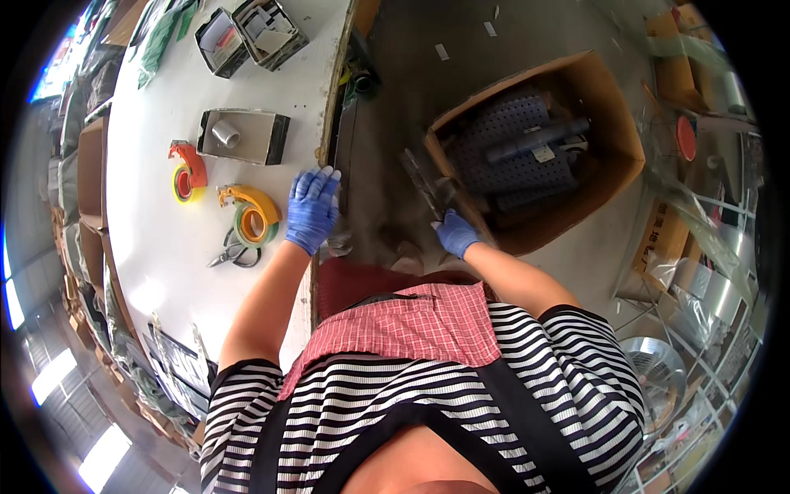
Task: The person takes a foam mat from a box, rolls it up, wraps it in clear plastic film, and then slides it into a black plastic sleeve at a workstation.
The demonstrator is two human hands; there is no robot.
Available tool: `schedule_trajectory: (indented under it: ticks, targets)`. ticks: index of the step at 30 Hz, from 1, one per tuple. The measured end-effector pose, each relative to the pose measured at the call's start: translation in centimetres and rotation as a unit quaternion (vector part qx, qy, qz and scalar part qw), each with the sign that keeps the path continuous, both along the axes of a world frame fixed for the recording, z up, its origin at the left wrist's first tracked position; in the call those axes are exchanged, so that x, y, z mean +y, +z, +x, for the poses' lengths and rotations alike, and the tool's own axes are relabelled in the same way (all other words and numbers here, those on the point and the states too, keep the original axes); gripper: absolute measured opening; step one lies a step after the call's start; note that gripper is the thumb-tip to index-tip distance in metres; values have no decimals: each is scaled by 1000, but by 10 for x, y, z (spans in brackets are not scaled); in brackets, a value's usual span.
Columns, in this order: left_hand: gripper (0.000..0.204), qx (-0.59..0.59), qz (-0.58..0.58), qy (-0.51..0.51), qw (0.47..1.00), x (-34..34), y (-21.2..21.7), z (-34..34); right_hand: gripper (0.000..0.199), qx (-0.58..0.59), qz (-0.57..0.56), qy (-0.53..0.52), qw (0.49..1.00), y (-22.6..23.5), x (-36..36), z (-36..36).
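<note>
My left hand (313,210), in a blue glove, lies on the right edge of the white table (173,272) with its fingers stretched out and holding nothing. My right hand (455,234), gloved the same way, is low beside the left side of an open cardboard box (535,240). Its fingers close at the lower end of a long dark piece (424,183) that slants up and left; its exact kind is unclear. Inside the box lie dark perforated sheets (502,123), some curved, and a dark rolled piece (539,140) with a small white label.
The table holds an orange tape dispenser (245,206) with a green roll, a red dispenser (191,169), scissors (234,252), a shallow tray (263,140) with a white roll, and two small boxes (267,37). A wire rack (699,362) and a metal fan (654,383) stand right.
</note>
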State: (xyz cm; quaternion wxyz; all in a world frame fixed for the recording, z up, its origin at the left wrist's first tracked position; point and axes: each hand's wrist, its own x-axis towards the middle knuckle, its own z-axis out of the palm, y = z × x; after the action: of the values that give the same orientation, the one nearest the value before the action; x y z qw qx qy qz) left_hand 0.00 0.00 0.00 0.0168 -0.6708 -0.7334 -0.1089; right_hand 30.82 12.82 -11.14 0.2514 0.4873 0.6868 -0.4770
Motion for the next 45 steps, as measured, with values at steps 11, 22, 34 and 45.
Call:
schedule_trajectory:
  ticks: [11, 22, 34, 45]
  targets:
    - [46, -12, -28, 10, 999, -3, 0, 2, 49, 187, -61, 9, 980, -2, -10, -146]
    - [43, 44, -68, 26, 996, 8, 2, 0, 46, 290, -424, -347, 784, -103, -81, -258]
    - [34, 46, -78, 38, 995, 6, 1, 1, 38, 337, -425, -405, 736, -160, -77, -357]
    - [33, 27, -56, 47, 997, -8, 2, 4, 30, 310, -595, -555, 491, -160, -20, -440]
